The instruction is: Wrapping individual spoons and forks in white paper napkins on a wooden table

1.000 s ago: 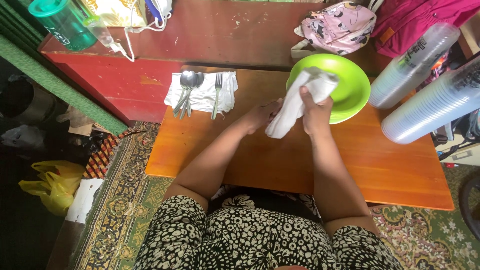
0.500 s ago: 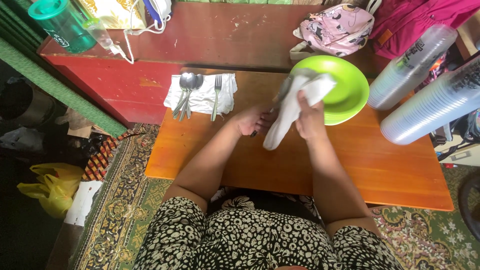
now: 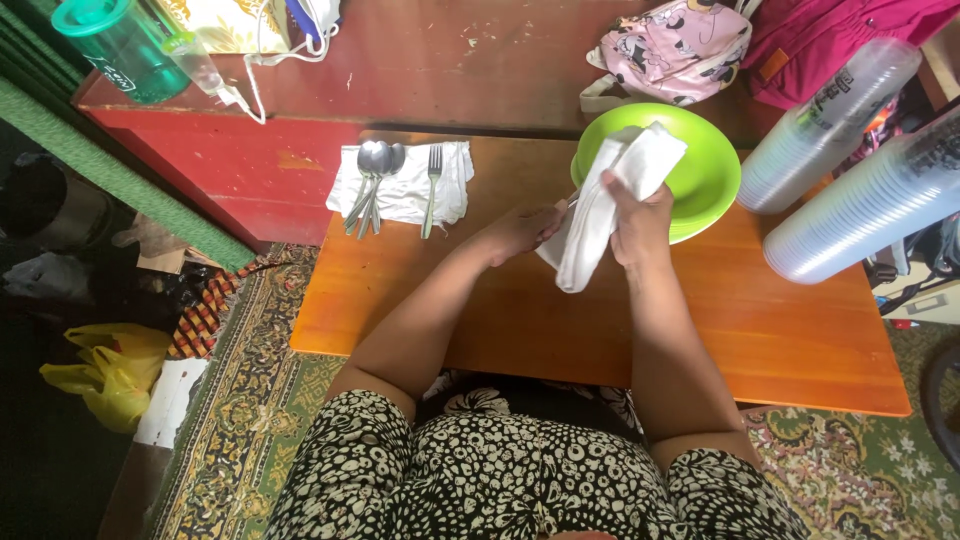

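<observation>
White and soft, a folded cloth [image 3: 605, 200] hangs over the glossy orange wooden table [image 3: 780, 340], bunched in the right hand [image 3: 640, 225] before the stacked lime-green plates [image 3: 710, 175]. The left hand [image 3: 520, 232] closes on its lower edge, though whatever lies inside the folds is hidden. Well apart to the left, spoons [image 3: 372, 180] and a fork [image 3: 432, 190] rest on a white napkin [image 3: 405, 195]; at right, two sleeves of clear plastic cups [image 3: 850, 170] lie partly cut off.

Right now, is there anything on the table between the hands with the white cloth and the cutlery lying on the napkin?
Nothing visible. The left hand and right hand hold the cloth by the green plate. Only bare table lies between them and the spoons and fork on the napkin.
</observation>
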